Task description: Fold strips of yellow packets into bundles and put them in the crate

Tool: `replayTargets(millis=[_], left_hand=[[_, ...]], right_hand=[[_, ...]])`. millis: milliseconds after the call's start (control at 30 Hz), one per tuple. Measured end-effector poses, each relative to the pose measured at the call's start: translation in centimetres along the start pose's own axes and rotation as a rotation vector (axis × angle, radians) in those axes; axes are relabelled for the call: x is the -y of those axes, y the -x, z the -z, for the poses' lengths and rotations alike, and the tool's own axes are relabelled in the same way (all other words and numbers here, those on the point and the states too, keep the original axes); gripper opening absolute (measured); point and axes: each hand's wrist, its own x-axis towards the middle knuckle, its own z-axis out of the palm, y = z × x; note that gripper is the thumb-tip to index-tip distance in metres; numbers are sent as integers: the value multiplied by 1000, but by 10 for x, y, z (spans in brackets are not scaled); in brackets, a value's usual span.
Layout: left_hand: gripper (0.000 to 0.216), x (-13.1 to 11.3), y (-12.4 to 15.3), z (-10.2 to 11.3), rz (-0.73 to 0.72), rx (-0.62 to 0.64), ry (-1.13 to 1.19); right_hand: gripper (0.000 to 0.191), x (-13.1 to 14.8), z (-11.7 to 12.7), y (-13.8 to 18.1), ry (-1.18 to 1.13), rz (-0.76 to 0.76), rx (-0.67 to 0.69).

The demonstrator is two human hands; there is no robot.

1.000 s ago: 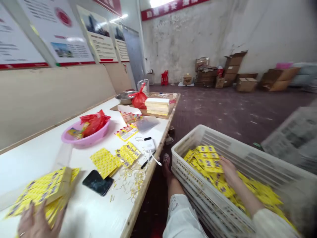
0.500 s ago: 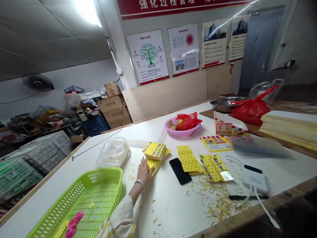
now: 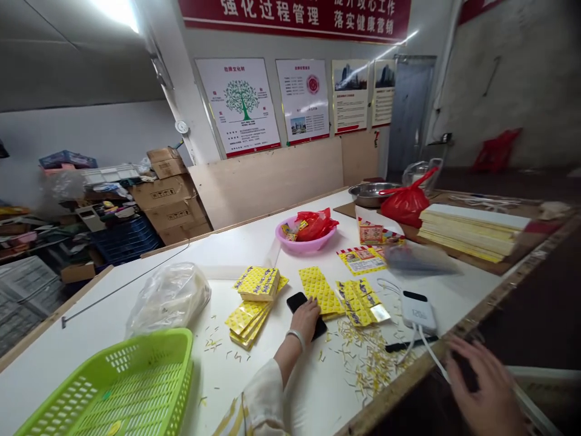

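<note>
My left hand (image 3: 305, 321) lies across a black phone (image 3: 319, 330) on the table, covering its middle. Its fingers are stretched out, with the tips at the edge of some yellow printed sheets (image 3: 316, 283). Left of it, a block of yellow printed cards (image 3: 259, 283) rests on the far end of a fanned stack of yellow sheets (image 3: 249, 320). My right hand (image 3: 483, 384), slightly blurred, hangs beyond the table's front edge at lower right. Its thumb and fingers are apart, near the white cable (image 3: 433, 351), and I see nothing in its grasp.
Yellow scraps (image 3: 367, 360) litter the near side beside a power bank (image 3: 416, 310) and a black pen-like stick (image 3: 408, 344). More yellow cards (image 3: 358, 301) lie behind. A green basket (image 3: 185, 369), plastic bag (image 3: 175, 293) and pink bowl (image 3: 305, 245) stand on the table.
My left hand has left the stacked yellow sheets and moved right onto the phone. My right hand has come into view at lower right. The view has turned right.
</note>
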Motion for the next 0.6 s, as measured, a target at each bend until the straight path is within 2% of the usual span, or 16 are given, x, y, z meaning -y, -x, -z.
replayTargets(millis=[100,167,333,400,467,533,600], left_hand=[[28,9,-6,7,30,-20,-26],[27,14,-8,21,60,-48,-51],[24,8,5,80,65,-126,-83],[25,-5,27,107,58,-168,-99],[24,-21,60,127,23,-213,-170],[34,-35,100,130,-74,-172,-238],[42,-43,141,118,-201,-87,-241]], right_hand=[[24,4,-22,9,-25,115,25],[23,14,-30,18,-39,123,62],[25,35,-41,31,-91,84,142],[26,37,-48,30,-101,54,159],[28,34,-59,23,-80,23,162],[41,31,-74,11,14,-24,175],[64,28,-94,-4,173,-89,199]])
